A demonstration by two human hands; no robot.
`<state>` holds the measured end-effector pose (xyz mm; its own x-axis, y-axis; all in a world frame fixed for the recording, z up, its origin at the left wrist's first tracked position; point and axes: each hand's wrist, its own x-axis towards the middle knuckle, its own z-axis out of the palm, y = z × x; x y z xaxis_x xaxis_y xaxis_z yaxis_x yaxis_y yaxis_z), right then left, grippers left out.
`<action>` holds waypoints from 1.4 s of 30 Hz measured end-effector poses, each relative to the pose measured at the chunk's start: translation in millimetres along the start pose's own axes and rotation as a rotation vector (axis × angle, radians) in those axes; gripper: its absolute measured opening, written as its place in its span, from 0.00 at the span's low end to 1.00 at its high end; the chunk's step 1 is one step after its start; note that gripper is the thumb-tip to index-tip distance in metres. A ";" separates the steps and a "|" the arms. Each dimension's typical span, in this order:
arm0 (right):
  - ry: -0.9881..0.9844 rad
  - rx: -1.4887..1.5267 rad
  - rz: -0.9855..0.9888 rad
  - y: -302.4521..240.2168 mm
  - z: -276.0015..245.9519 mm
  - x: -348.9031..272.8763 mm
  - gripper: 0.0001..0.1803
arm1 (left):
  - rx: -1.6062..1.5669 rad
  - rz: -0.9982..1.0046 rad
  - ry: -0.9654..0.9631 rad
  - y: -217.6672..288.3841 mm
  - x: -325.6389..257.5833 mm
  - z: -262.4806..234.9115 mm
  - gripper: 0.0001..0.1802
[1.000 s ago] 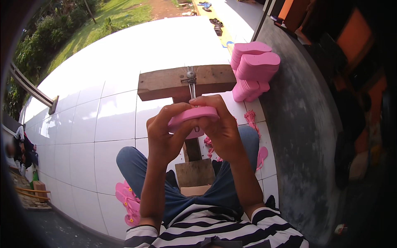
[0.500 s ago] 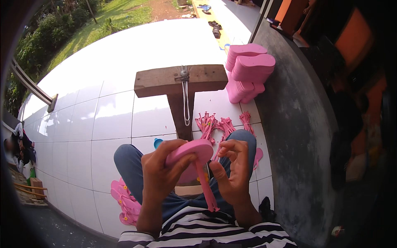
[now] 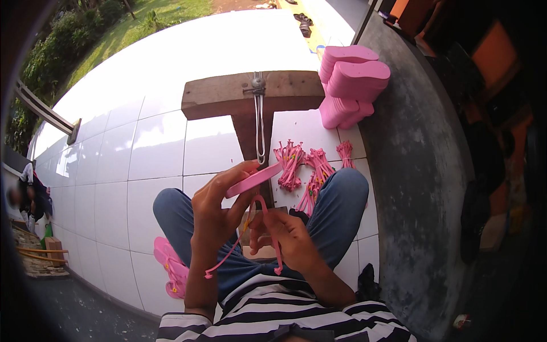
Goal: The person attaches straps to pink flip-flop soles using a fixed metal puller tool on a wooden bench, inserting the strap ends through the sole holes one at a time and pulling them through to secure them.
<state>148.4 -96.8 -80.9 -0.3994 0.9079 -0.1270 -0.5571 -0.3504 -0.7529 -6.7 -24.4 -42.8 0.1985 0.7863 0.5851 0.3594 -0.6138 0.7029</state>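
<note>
Centrally, a pink sandal sole (image 3: 254,179) is being held edge-on above the lap by the left hand (image 3: 215,212), whose fingers are closed around its near end. Below it, a pink strap (image 3: 268,228) is being pinched by the right hand (image 3: 285,235), fingers closed on it, while the strap's loose ends are hanging toward the striped shirt (image 3: 273,310). Beyond the hands, a wooden T-shaped stand (image 3: 228,94) with a metal hook (image 3: 259,122) is being straddled on the white tiled floor (image 3: 142,148). Bundles of pink straps (image 3: 307,168) and a stack of pink soles (image 3: 350,82) are lying to the right.
</note>
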 end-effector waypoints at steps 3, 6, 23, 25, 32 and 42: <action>0.028 0.544 0.090 12.9 -11.7 16.3 0.25 | -0.420 -0.122 0.061 -5.2 -13.1 7.1 0.19; 0.120 0.547 -0.098 24.6 -32.7 36.3 0.27 | -0.687 -0.214 0.094 -13.2 -33.5 5.7 0.19; 0.583 -1.201 -0.831 -89.2 -41.7 -2.0 0.58 | -0.085 0.179 0.097 -15.3 11.9 0.6 0.13; 0.801 -1.419 -0.859 -101.1 -44.9 -18.6 0.65 | -0.064 0.162 0.101 -11.7 12.8 1.6 0.12; 0.201 -1.650 -0.964 -96.8 -24.3 10.0 0.36 | -0.056 0.219 0.061 1.1 17.6 6.2 0.12; 0.172 -1.197 -1.079 -85.3 -16.4 46.5 0.18 | -0.136 0.221 0.126 -7.0 31.8 4.0 0.14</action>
<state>189.3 -20.9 -33.2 -0.0911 0.6419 0.7614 0.3800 0.7291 -0.5692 0.7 5.3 -30.7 0.1403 0.6230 0.7696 0.1925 -0.7796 0.5960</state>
